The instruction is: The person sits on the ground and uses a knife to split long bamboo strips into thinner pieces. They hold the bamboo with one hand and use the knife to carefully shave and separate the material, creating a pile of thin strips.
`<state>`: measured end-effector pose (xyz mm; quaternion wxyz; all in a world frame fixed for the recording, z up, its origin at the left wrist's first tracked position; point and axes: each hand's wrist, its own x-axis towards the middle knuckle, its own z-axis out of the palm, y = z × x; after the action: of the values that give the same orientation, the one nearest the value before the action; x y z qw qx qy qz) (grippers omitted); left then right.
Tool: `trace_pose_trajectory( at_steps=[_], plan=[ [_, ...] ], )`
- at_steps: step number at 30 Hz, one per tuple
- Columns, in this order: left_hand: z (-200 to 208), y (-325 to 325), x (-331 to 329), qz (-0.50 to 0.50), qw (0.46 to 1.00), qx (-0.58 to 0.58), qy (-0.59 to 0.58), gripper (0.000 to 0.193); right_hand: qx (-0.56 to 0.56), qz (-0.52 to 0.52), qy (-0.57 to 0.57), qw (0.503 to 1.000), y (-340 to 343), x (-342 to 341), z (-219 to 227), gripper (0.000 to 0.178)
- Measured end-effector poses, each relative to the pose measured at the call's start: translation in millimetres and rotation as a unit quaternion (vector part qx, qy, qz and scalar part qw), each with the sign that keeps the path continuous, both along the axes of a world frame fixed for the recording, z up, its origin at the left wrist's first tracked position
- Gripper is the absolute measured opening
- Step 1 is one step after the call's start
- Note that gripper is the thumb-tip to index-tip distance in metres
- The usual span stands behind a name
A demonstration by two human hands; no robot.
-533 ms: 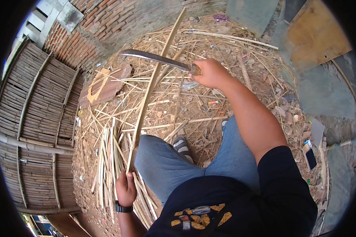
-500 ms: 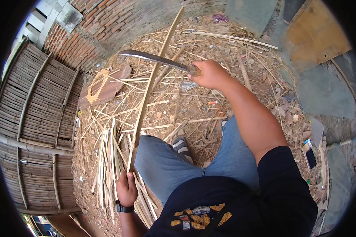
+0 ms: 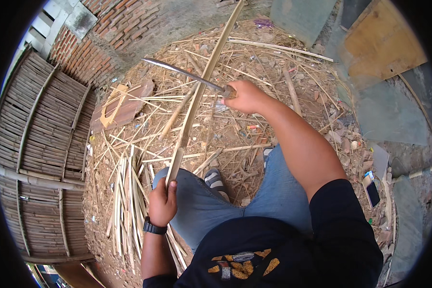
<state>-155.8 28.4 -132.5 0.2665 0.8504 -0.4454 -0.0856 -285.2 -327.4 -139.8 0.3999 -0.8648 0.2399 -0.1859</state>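
Cataloguing the head view, the only one; landmark: the long pale strip (image 3: 195, 105).
Strip: lying forward of the left hand (image 3: 162, 204), long axis running away from the body and leaning right, far end reaching the upper picture edge.
Left hand: holding the strip's near end, grip wrapping it, thumb lying along its right side.
Right hand (image 3: 247, 97): hanging just right of the strip's middle, being the nearer hand there, grip wrapping the handle of a curved knife (image 3: 177, 70).
Knife: blade crossing the strip, tip pointing left; whether they are touching, cannot tell.
Edges: brick wall (image 3: 129, 31) standing left of the strip's far part; stick bundle (image 3: 125, 201) lying left of its near end; left thigh (image 3: 197, 213) lying just right of it.
Room: littered ground (image 3: 233, 132) spreading right of the strip, its loose sticks lying low.
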Motion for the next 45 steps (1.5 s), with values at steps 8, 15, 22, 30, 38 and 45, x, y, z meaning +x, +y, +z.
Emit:
trace_pose_trajectory(
  at_steps=[8,15,22,30,38,45],
  plan=[
    [-2.1,8.3,-1.3,0.017,0.996,-0.025,-0.089,0.015,-0.207,0.151,0.041,0.966,53.6,-2.8,18.1,0.031],
    [-2.9,61.0,4.9,0.051,0.99,-0.025,-0.126,0.016,-0.018,-0.045,-0.016,0.999,-7.0,-11.9,14.8,0.022],
    [-8.4,85.0,2.9,0.062,0.986,0.021,-0.151,0.012,-0.219,0.124,0.026,0.967,38.8,-9.9,21.6,0.025],
    [-18.1,135.4,-1.9,0.076,0.978,0.048,-0.186,0.014,-0.067,-0.106,-0.013,0.992,-30.6,-22.7,1.9,0.029],
    [-25.3,122.6,1.2,0.087,0.965,0.061,-0.238,0.019,-0.245,0.148,0.037,0.957,45.0,-7.4,28.0,0.025],
    [-23.0,152.3,7.9,0.102,0.962,0.021,-0.251,0.019,-0.057,-0.214,-0.063,0.973,-50.5,-27.1,3.2,0.035]
  ],
)
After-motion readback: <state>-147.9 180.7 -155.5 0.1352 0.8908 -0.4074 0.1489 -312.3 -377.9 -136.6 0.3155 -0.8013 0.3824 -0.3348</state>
